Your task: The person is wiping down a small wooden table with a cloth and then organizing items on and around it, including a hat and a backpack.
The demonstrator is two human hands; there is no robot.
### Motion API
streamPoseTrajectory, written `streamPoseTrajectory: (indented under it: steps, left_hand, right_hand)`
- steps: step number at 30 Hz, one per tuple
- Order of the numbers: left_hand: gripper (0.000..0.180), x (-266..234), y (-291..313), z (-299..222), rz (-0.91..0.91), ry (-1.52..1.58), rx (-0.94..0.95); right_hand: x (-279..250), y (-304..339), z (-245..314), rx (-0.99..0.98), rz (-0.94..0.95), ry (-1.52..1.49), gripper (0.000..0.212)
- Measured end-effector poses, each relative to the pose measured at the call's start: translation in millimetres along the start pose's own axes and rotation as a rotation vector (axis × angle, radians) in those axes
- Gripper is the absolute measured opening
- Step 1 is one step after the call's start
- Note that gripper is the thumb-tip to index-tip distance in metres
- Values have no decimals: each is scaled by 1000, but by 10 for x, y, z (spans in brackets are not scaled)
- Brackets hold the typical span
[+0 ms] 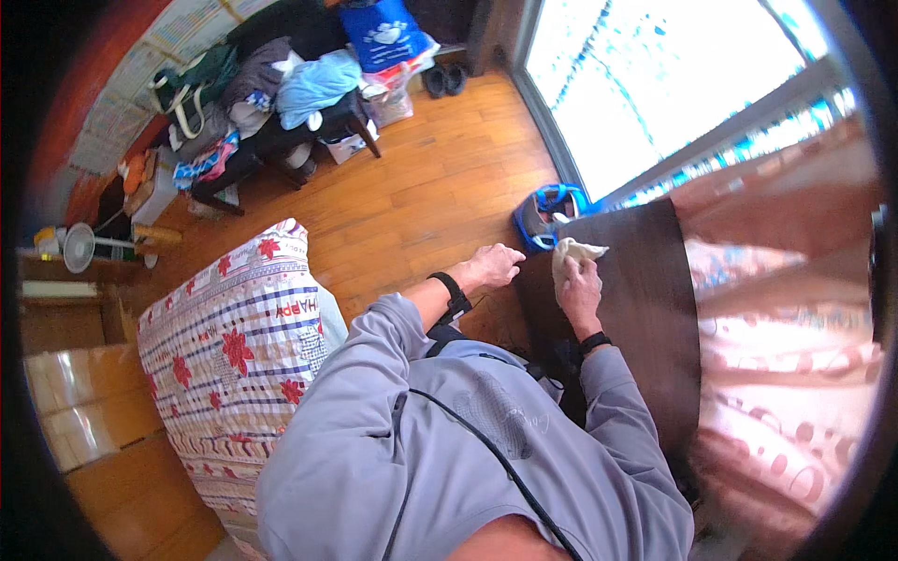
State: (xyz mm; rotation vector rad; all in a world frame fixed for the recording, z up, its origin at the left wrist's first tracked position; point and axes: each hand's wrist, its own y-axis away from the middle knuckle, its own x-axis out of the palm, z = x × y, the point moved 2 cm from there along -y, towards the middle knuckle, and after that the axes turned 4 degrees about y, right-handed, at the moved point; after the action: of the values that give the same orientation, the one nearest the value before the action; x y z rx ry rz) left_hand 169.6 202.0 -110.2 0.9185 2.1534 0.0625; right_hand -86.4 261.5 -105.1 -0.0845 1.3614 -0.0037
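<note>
My right hand [580, 292] is closed on a cream cloth [582, 251], pressed against the top of a dark brown wooden table [645, 309]. Part of the cloth sticks out beyond my fingers toward the window side. My left hand [491, 267] hovers just left of the table's edge with nothing visible in it. Its index finger points toward the table and stands apart from the thumb; the other fingers are partly hidden.
A blue bag [543, 220] stands at the table's far end. Pink curtains [776, 402] hang along its right side, by a bright window [673, 84]. A patterned cloth-covered piece [234, 374] lies left. Clothes pile on a dark bench [271, 150] across the wooden floor [421, 187].
</note>
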Motion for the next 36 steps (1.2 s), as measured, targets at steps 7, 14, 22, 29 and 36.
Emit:
streamPoseTrajectory:
  steps: [7, 14, 22, 29, 36]
  left_hand:
    - [48, -833, 378, 1175, -204, 59, -150]
    - [49, -1476, 772, 1977, -276, 165, -333]
    - [46, -2213, 811, 2692, -454, 303, -420]
    - [46, -3248, 773, 3331, -697, 478, -425]
    - [54, -4312, 1312, 3427, -883, 983, -395]
  right_hand:
    - [186, -876, 501, -4, 3, 88, 41]
    - [420, -1878, 955, -36, 342, 231, 35]
    - [1035, -3272, 2118, -339, 476, -110, 34]
    - [987, -4487, 4010, -672, 738, -571, 38]
    - [577, -5241, 5816, -1003, 931, -777, 42]
